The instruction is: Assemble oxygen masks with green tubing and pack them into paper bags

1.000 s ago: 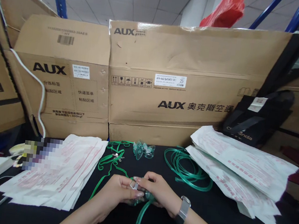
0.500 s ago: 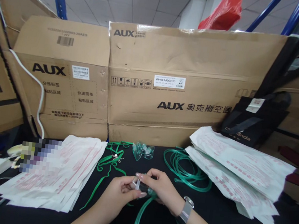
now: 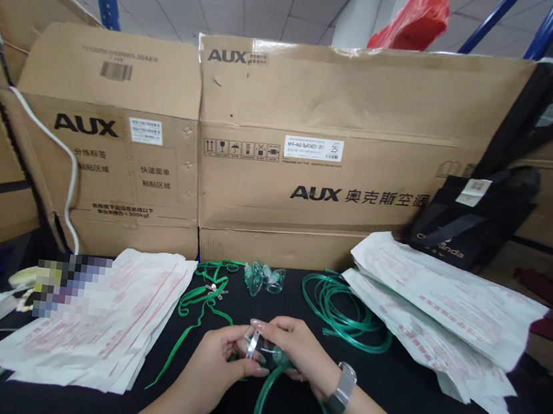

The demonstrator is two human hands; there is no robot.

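A clear oxygen mask (image 3: 264, 348) with a silvery strip across it is between my hands, just above the black table. My left hand (image 3: 223, 360) is closed on its left side, thumb below and fingertips partly hidden behind it. From above, my right hand (image 3: 300, 349) grips the right side, with thumb and index finger near the strip. Green tubing (image 3: 260, 403) hangs below the mask toward the front edge; its join is partly covered by my right hand. More clear masks (image 3: 264, 278) lie behind my hands, beside tangled green elastic straps (image 3: 204, 302).
Stacked white printed pouches (image 3: 90, 325) lie at left, and more white pouches (image 3: 441, 301) at right. Coiled green tubing (image 3: 344, 316) rests near the right stack. Large cardboard boxes (image 3: 343, 235) wall off the back. A black bag (image 3: 470, 224) stands at back right.
The mask has turned slightly in my fingers, so more of its clear body shows. My hands stay in nearly the same place. The view has shifted a little.
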